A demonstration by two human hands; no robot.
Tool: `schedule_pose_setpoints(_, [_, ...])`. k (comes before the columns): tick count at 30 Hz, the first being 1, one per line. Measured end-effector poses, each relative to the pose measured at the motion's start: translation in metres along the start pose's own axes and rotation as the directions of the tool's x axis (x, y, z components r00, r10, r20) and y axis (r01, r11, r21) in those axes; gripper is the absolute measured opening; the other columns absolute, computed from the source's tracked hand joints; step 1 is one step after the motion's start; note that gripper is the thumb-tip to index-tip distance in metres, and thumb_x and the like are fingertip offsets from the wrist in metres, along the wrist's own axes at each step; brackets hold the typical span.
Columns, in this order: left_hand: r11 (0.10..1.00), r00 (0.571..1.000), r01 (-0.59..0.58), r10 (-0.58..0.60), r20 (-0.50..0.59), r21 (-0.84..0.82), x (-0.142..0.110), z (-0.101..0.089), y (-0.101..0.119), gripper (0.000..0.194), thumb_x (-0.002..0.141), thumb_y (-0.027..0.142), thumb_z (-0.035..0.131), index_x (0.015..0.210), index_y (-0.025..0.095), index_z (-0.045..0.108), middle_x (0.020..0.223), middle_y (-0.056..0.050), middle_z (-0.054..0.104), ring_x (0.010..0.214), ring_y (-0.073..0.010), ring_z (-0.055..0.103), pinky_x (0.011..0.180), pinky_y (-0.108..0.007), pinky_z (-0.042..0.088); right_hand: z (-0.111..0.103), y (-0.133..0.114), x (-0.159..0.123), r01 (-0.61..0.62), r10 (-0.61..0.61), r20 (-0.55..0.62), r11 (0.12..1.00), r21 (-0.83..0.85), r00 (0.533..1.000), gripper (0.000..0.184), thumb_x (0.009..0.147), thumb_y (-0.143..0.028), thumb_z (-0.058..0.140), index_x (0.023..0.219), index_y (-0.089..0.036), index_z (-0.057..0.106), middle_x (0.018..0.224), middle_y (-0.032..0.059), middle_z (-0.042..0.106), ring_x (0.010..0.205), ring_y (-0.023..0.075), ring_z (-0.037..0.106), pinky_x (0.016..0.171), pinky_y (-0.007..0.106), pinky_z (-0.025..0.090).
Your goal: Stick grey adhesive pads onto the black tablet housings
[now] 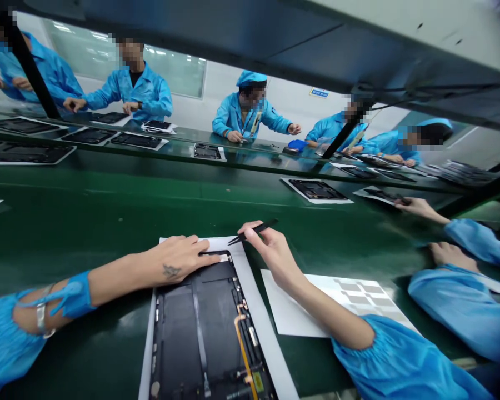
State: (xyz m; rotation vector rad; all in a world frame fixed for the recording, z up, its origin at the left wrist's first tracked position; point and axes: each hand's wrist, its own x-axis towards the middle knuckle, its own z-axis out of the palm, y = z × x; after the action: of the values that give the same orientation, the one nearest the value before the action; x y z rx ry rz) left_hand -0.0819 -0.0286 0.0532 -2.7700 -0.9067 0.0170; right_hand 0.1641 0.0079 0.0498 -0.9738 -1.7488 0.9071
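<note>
With 12 o'clock pointing away from the wearer, the uncovered black device [216,333] lies on a white backing sheet [266,339] on the green desk [129,214], its body running toward 6 o'clock from the left fingers. The left hand [175,260] reaches in from 9 o'clock and lies across the device's far end; its fingers are extended and slightly spread, gripping nothing, with the index fingertip down at a small white piece [224,258] near the device's 1 o'clock corner.

The right hand [270,247] is at 3 o'clock from the left, its fingers pinched together around black tweezers [261,226]. The tweezers' two tips stand slightly apart, just off the left index fingertip toward 1 o'clock; whether they touch the backing sheet, I cannot tell. From the right fingers, the device lies toward 7 o'clock, apart from them.

At 4 o'clock from the right hand, partly behind the forearm, lies a white sheet with grey patches [298,319].
</note>
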Motion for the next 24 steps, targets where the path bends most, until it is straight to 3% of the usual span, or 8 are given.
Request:
schedule_pose_setpoints(2, [1.0, 1.0, -0.012, 0.012, 0.026, 0.009, 0.009, 0.0, 0.0, 0.054, 0.096, 0.012, 0.046, 0.147, 0.031, 0.043, 0.103, -0.007, 0.061, 0.078, -0.0199, 0.057, 0.058, -0.028, 0.041, -0.001, -0.011, 0.004, 0.18, -0.169, 0.115, 0.98, -0.089, 0.979, 0.027, 0.098, -0.041, 0.051, 0.087, -0.02, 0.064, 0.091, 0.0064, 0.069, 0.086, 0.0196, 0.064, 0.078, 0.032, 0.052])
schedule_pose_setpoints(4, [1.0, 1.0, -0.028, 0.028, 0.005, 0.01, 0.013, 0.003, -0.001, 0.055, 0.096, 0.012, 0.046, 0.147, 0.032, 0.043, 0.109, -0.009, 0.06, 0.081, -0.021, 0.058, 0.061, -0.029, 0.045, 0.002, -0.018, 0.009, 0.353, -0.282, 0.318, 0.916, -0.19, 0.905, 0.02, 0.1, -0.027, 0.046, 0.09, -0.02, 0.062, 0.086, 0.005, 0.066, 0.079, 0.0174, 0.061, 0.074, 0.029, 0.049])
schedule_pose_setpoints(7, [0.998, 0.997, -0.038, 0.035, -0.07, -0.054, 0.006, 0.012, -0.006, 0.043, 0.094, 0.009, 0.046, 0.134, 0.023, 0.057, 0.11, -0.011, 0.062, 0.085, -0.0228, 0.059, 0.068, -0.033, 0.051, 0.011, -0.021, 0.018, 0.567, -0.282, 0.622, 0.758, -0.322, 0.73, 0.016, 0.094, -0.01, 0.05, 0.09, -0.018, 0.063, 0.085, 0.0053, 0.061, 0.079, 0.0182, 0.057, 0.071, 0.029, 0.045])
schedule_pose_setpoints(9, [0.981, 0.987, -0.052, 0.021, -0.158, -0.189, -0.006, 0.018, -0.01, 0.036, 0.094, 0.008, 0.043, 0.122, 0.017, 0.063, 0.11, -0.012, 0.066, 0.093, -0.023, 0.062, 0.078, -0.035, 0.055, 0.019, -0.02, 0.022, 0.633, -0.204, 0.73, 0.676, -0.377, 0.652, 0.016, 0.089, -0.004, 0.054, 0.087, -0.017, 0.063, 0.086, 0.0057, 0.06, 0.081, 0.019, 0.056, 0.072, 0.03, 0.043])
schedule_pose_setpoints(12, [0.913, 0.951, -0.116, -0.011, -0.308, -0.392, -0.022, 0.026, -0.014, 0.038, 0.095, 0.006, 0.039, 0.122, 0.015, 0.064, 0.12, -0.011, 0.069, 0.114, -0.0215, 0.062, 0.098, -0.037, 0.053, 0.028, -0.021, 0.027, 0.674, -0.108, 0.802, 0.613, -0.411, 0.587, 0.015, 0.086, -0.002, 0.058, 0.086, -0.016, 0.062, 0.089, 0.0062, 0.06, 0.083, 0.0189, 0.056, 0.073, 0.031, 0.041])
schedule_pose_setpoints(14, [0.886, 0.938, -0.14, -0.025, -0.346, -0.443, -0.027, 0.028, -0.014, 0.039, 0.095, 0.006, 0.039, 0.123, 0.015, 0.064, 0.123, -0.01, 0.07, 0.12, -0.0208, 0.061, 0.103, -0.038, 0.052, 0.031, -0.024, 0.03, 0.695, -0.072, 0.828, 0.586, -0.416, 0.557, 0.013, 0.087, -0.003, 0.057, 0.085, -0.016, 0.062, 0.089, 0.0064, 0.06, 0.083, 0.0192, 0.056, 0.073, 0.031, 0.04])
schedule_pose_setpoints(21, [0.898, 0.962, -0.113, -0.009, -0.274, -0.424, -0.02, 0.024, -0.011, 0.032, 0.092, 0.004, 0.037, 0.103, 0.013, 0.065, 0.104, -0.01, 0.072, 0.104, -0.023, 0.065, 0.095, -0.036, 0.053, 0.04, -0.036, 0.037, 0.802, -0.011, 0.894, 0.445, -0.397, 0.448, 0.016, 0.086, -0.005, 0.052, 0.09, -0.016, 0.063, 0.089, 0.0081, 0.062, 0.08, 0.0206, 0.055, 0.072, 0.033, 0.04])
schedule_pose_setpoints(24, [0.916, 0.956, -0.116, -0.003, -0.294, -0.385, -0.021, 0.024, -0.01, 0.032, 0.093, 0.005, 0.038, 0.106, 0.013, 0.065, 0.108, -0.01, 0.072, 0.107, -0.0239, 0.064, 0.097, -0.038, 0.052, 0.038, -0.038, 0.039, 0.823, 0.012, 0.902, 0.403, -0.4, 0.433, 0.018, 0.086, -0.005, 0.051, 0.093, -0.015, 0.064, 0.089, 0.0094, 0.063, 0.081, 0.0218, 0.056, 0.072, 0.034, 0.041])
